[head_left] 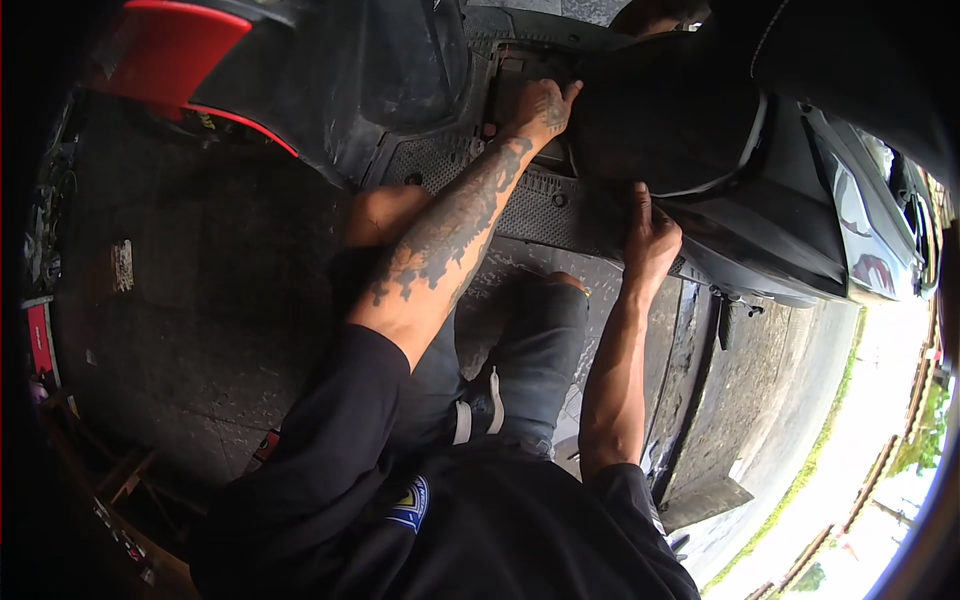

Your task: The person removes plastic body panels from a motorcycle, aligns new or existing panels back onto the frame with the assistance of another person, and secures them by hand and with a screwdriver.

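Observation:
A motor scooter with a textured black footboard (530, 212) stands across the far side. A large dark panel with a curved, light-catching edge (665, 130) lies against its body. My left hand (543, 110) reaches over the footboard to the left edge of this panel; its fingers are curled and the thumb points up. Beside that hand is a recessed opening (512, 75) in the floor section. My right hand (652, 240) is closed at the panel's near lower edge, thumb on top and fingertips hidden beneath.
The scooter's red and black front bodywork (180, 55) rises at the upper left. Glossy grey side bodywork (865, 225) is at the right. Part of another person (660, 18) shows at the top. A dark tiled floor (200, 330) and a sunlit roadside (800, 500) lie around me.

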`<state>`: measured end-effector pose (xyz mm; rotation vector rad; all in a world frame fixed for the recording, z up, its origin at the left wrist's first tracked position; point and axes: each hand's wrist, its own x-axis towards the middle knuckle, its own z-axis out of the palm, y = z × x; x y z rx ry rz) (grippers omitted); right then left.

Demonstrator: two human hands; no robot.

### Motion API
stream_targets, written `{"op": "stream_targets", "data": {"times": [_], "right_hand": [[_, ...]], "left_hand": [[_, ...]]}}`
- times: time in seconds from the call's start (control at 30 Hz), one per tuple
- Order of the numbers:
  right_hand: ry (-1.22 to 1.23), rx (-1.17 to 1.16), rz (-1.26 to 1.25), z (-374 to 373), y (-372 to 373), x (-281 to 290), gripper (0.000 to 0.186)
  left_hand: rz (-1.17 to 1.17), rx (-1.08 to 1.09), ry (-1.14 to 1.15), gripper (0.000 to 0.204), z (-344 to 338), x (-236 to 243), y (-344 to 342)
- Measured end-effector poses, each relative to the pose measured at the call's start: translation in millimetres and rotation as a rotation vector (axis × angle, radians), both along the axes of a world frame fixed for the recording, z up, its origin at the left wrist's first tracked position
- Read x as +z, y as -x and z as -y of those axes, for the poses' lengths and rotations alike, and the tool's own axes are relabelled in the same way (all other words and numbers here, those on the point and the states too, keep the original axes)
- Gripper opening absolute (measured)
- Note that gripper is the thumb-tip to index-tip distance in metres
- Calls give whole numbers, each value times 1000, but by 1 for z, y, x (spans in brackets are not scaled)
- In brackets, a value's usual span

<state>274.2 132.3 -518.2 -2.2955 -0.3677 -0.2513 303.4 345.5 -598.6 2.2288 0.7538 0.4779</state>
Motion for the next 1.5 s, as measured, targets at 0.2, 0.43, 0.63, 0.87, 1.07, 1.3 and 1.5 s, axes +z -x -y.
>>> {"op": "stream_targets", "data": {"times": [0.2,0.43,0.63,0.87,1.07,1.3,1.5], "right_hand": [[-107,1,-126,-14,14,-4,58],[-1198,8,-495,-1,93,-8,49],[-1654,350,-986,-15,142,-18,48],[-1468,353,-1185,24,154,-32,43],[-1327,318,-1335,51,155,-48,40],[-1218,250,-1477,74,158,-61,38],[-1109,231,-1643,93,172,-75,38]], "left_hand": [[314,234,-75,41,-1,-52,9],[245,13,619,46,77,95,109],[171,-229,283,43,155,117,197],[481,-452,204,24,180,124,231],[371,-627,251,49,173,118,251],[229,-332,205,75,187,91,250],[89,-588,177,81,163,78,246]]}}
